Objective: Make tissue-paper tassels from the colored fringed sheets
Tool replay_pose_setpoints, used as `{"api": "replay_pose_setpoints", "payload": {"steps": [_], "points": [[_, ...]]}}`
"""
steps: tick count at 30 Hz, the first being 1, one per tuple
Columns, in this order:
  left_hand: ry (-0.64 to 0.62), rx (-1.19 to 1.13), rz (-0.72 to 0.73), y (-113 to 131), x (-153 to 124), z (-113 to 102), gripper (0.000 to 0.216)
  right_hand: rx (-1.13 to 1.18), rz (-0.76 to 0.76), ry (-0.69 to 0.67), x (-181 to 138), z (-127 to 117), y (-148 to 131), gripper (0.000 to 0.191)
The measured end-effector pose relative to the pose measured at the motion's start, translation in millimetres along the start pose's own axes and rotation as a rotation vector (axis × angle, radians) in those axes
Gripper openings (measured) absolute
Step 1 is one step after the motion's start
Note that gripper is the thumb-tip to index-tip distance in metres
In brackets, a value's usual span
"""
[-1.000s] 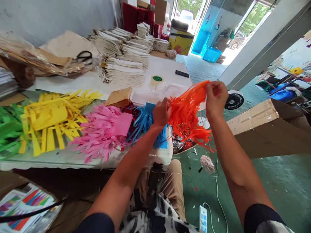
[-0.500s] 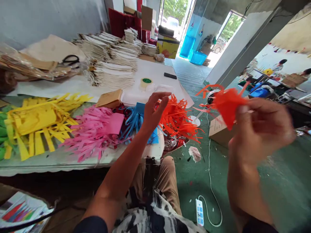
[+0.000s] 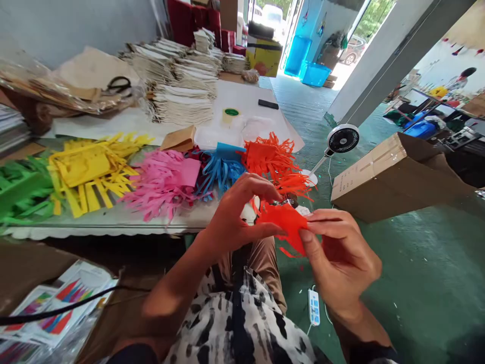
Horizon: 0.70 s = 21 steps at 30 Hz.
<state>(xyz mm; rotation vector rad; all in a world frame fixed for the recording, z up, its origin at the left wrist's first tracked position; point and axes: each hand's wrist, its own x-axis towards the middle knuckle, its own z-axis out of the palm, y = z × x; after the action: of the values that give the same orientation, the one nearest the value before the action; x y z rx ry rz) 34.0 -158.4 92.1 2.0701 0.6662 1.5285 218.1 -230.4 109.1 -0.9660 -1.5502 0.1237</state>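
Observation:
My right hand (image 3: 337, 253) pinches an orange fringed tissue-paper tassel (image 3: 290, 222) by its right side, above my lap. My left hand (image 3: 246, 215) is at the tassel's left side, with thumb and fingers apart in a curve around its edge. Whether the left fingertips touch the paper, I cannot tell. On the table edge just beyond lies a pile of orange tassels (image 3: 271, 156). To its left are blue tassels (image 3: 223, 169), pink tassels (image 3: 162, 177), yellow tassels (image 3: 87, 164) and green tassels (image 3: 22, 187).
Stacks of white paper bundles (image 3: 182, 96), a tape roll (image 3: 231, 115), a black phone-like slab (image 3: 268, 104) and scissors (image 3: 119, 85) lie farther back. On the floor at right stand a fan (image 3: 343, 139) and an open cardboard box (image 3: 379, 177). A power strip (image 3: 313, 307) lies below.
My right hand has brought the orange tassel from the far right down and left, in front of me. My left hand has come back from the orange pile to meet it.

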Motion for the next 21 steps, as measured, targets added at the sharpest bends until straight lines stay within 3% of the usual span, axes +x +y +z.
{"api": "replay_pose_setpoints", "payload": {"steps": [6, 7, 9, 11, 14, 16, 18, 21], "points": [[-0.194, -0.009, 0.064, 13.3, -9.8, -8.2, 0.016, 0.121, 0.096, -0.122, -22.1, -6.0, 3.5, 0.027], [-0.273, -0.074, 0.034, 14.4, -12.4, -9.8, 0.014, 0.158, 0.134, -0.151, -24.1, -8.8, 5.8, 0.03], [-0.437, -0.23, -0.046, 14.4, -19.3, -12.7, 0.01, 0.236, 0.212, -0.271, -26.5, -14.8, 12.0, 0.055], [-0.535, -0.366, -0.155, 11.6, -28.0, -15.0, 0.006, 0.306, 0.257, -0.508, -27.7, -19.4, 19.9, 0.067], [-0.596, -0.589, -0.389, 3.2, -41.2, -17.6, 0.01, 0.399, 0.341, -0.799, -31.3, -21.4, 34.2, 0.039], [-0.642, -0.754, -0.587, -4.3, -46.7, -20.0, 0.018, 0.515, 0.458, -0.835, -35.3, -20.8, 44.4, 0.029], [-0.683, -0.828, -0.775, -13.4, -47.1, -24.1, 0.027, 0.641, 0.59, -0.82, -37.8, -20.0, 54.5, 0.035], [-0.697, -0.687, -0.904, -31.1, -37.0, -33.8, 0.041, 0.692, 0.755, -0.749, -33.3, -17.0, 70.0, 0.035]]}}
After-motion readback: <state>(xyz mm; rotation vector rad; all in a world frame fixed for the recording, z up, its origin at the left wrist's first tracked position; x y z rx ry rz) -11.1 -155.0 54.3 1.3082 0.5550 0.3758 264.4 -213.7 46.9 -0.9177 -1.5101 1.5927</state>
